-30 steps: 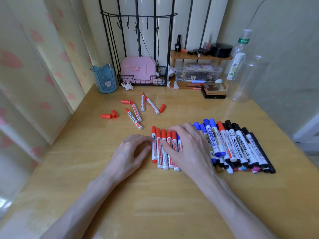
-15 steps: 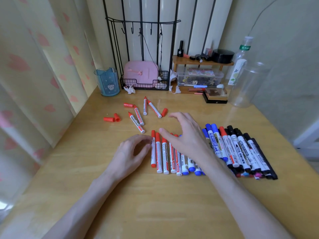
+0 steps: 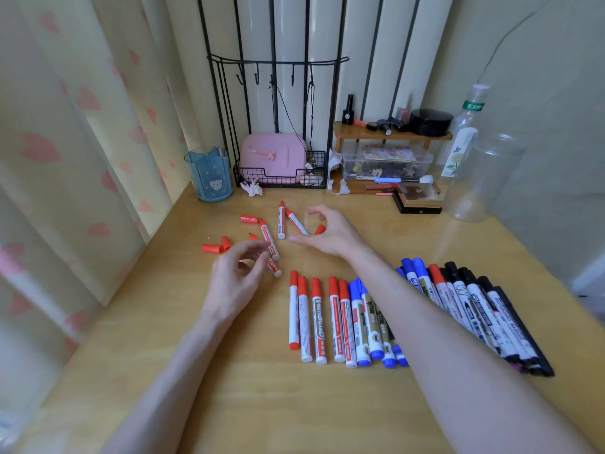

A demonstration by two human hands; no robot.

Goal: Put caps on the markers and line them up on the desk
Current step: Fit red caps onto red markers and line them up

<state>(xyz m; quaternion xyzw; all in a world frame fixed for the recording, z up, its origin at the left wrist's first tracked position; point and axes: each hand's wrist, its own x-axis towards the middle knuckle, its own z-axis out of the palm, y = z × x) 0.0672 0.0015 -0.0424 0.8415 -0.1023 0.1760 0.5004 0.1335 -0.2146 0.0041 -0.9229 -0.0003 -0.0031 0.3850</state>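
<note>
A row of capped markers lies on the wooden desk (image 3: 229, 388): red ones (image 3: 316, 317), then blue ones (image 3: 363, 322), then black ones (image 3: 491, 316) at the right. Farther back lie uncapped red markers (image 3: 281, 221), one (image 3: 270, 239) just in front of my left fingertips. Loose red caps (image 3: 212, 248) sit at the left and another cap (image 3: 249, 219) farther back. My left hand (image 3: 239, 276) hovers over a marker (image 3: 274, 267), fingers spread. My right hand (image 3: 327, 234) curls, fingers apart, over a marker (image 3: 296, 222) and a cap (image 3: 320, 229).
At the back stand a blue pen cup (image 3: 209, 175), a black wire rack (image 3: 278, 181) holding a pink box, a wooden shelf (image 3: 389, 136) with small items, a black box (image 3: 417, 201) and a clear bottle (image 3: 481, 178). A curtain hangs along the left.
Both hands have left the lined-up row and moved back toward the loose red markers and caps. The right hand travelled farthest, and the camera has tilted up slightly.
</note>
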